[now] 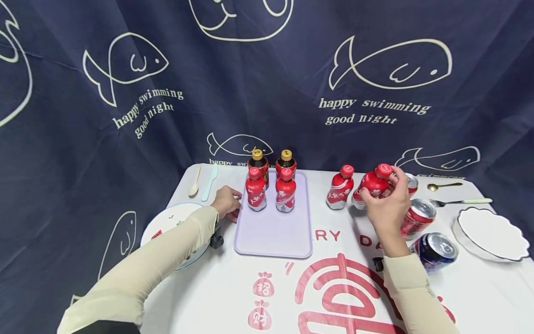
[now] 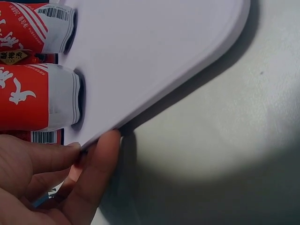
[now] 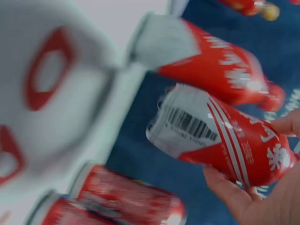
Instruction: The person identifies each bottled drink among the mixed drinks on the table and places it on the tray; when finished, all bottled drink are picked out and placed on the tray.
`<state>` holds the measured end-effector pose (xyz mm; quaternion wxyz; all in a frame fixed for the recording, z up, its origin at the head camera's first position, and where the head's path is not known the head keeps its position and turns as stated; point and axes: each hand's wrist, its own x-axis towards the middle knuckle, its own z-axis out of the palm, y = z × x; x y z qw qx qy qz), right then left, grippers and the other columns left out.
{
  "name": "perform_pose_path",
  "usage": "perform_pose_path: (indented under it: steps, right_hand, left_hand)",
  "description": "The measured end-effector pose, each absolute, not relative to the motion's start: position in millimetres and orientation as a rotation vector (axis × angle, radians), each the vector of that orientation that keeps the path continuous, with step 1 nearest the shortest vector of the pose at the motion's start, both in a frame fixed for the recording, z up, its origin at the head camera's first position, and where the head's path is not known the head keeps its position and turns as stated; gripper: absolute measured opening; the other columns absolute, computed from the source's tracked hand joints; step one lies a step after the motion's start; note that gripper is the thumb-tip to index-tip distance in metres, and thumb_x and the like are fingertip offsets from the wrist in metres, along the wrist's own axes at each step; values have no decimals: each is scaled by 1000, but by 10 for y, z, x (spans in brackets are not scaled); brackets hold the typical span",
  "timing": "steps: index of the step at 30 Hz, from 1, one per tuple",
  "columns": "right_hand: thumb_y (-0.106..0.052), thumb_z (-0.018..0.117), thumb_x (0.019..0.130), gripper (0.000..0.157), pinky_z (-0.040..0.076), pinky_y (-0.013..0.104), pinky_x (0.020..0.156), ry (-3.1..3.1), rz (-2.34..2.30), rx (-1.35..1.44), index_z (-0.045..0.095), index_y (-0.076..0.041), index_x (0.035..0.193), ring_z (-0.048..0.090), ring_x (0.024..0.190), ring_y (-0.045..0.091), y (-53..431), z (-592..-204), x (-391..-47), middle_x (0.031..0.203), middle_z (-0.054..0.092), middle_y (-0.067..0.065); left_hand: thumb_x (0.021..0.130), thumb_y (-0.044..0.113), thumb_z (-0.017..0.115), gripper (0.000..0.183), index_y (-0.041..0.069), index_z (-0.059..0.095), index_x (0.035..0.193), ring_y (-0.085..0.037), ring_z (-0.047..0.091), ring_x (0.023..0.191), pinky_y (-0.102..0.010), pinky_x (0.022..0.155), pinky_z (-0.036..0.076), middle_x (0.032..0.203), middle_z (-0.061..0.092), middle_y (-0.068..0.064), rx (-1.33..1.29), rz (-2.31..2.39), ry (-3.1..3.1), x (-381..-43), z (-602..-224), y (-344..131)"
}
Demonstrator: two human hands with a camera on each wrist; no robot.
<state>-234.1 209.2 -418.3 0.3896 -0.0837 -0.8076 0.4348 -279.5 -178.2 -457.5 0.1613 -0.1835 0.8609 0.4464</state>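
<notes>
My left hand (image 1: 226,202) pinches the left edge of a lilac tray (image 1: 273,236), thumb above and fingers at the rim in the left wrist view. Two red bottles with red caps (image 1: 256,189) (image 1: 285,190) stand on the tray, in front of two dark bottles with gold caps (image 1: 257,160) (image 1: 286,161). My right hand (image 1: 390,204) grips a red-and-white bottle (image 3: 225,136) around its upper part, its barcoded base free of the fingers. Beside it, on the left, stands a similar red bottle (image 1: 340,188).
Right of the right hand are red cans (image 1: 417,218) and a dark blue can (image 1: 435,253). A white scalloped bowl (image 1: 492,234), a fork (image 1: 460,202) and a gold spoon (image 1: 444,186) lie farther right. A round patterned plate (image 1: 167,222) sits under the left forearm, near a pale spoon (image 1: 194,185) and blue knife (image 1: 210,183).
</notes>
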Motion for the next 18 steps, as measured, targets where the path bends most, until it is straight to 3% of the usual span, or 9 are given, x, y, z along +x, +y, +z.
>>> perform_pose_path:
  steps: [3,6,13,18]
  right_hand:
    - [-10,76,67,74,49,10,65,-2086,1228,-130,44,-36,128,55,79,10,2054,-3975,-2242,110,60,1]
    - [-3,76,66,77,51,6,63,-2105,1335,-29,43,-30,130,57,81,7,2024,-3759,-2137,112,58,2]
    - [5,73,67,73,54,9,70,-2106,1446,158,44,-19,131,59,92,9,1770,-3294,-1836,112,58,5]
    - [11,73,65,74,58,18,70,-2113,1569,431,42,-8,129,60,92,11,1468,-3219,-1765,109,59,3]
  left_hand:
    - [75,-11,61,46,6,60,118,-28,63,49,-40,45,58,69,65,-21,-535,1288,2444,-2806,-4583,-1786]
    - [75,-10,62,45,6,60,117,-28,63,48,-40,45,58,69,65,-21,-529,1283,2443,-2814,-4569,-1784]
    - [75,-10,61,44,5,60,117,-26,62,46,-40,45,58,68,65,-22,-531,1280,2433,-2796,-4541,-1782]
    - [76,-9,61,43,4,60,116,-25,61,44,-40,45,58,69,65,-23,-505,1295,2437,-2770,-4540,-1798]
